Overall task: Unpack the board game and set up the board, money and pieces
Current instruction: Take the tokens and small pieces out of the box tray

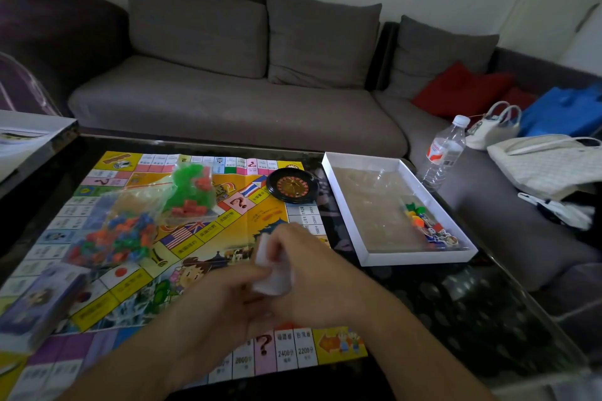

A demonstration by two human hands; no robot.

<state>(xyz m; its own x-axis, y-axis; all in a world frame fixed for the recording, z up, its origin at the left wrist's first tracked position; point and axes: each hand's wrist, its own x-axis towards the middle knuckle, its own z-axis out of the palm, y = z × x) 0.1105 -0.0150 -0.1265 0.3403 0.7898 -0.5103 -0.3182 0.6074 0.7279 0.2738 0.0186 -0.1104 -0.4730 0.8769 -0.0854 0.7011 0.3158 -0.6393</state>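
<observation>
Hands (228, 299) (312, 273) grip white packet (272, 265), long axis upright.

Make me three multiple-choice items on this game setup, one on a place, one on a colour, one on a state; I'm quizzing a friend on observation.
1. Where does the small black roulette wheel sit?
A. inside the white box tray
B. on the far right part of the paper game board
C. on the sofa

2. What colour is the cap of the clear plastic water bottle?
A. white
B. red
C. blue

3. What are the hands doing?
A. resting flat on the board
B. both holding a small white packet
C. lifting the bottle

Answers: 1 B, the wheel rests on the paper game board, beside the white box tray. 2 A, its cap is white. 3 B, the left hand and right hand grip the small white packet.
</observation>
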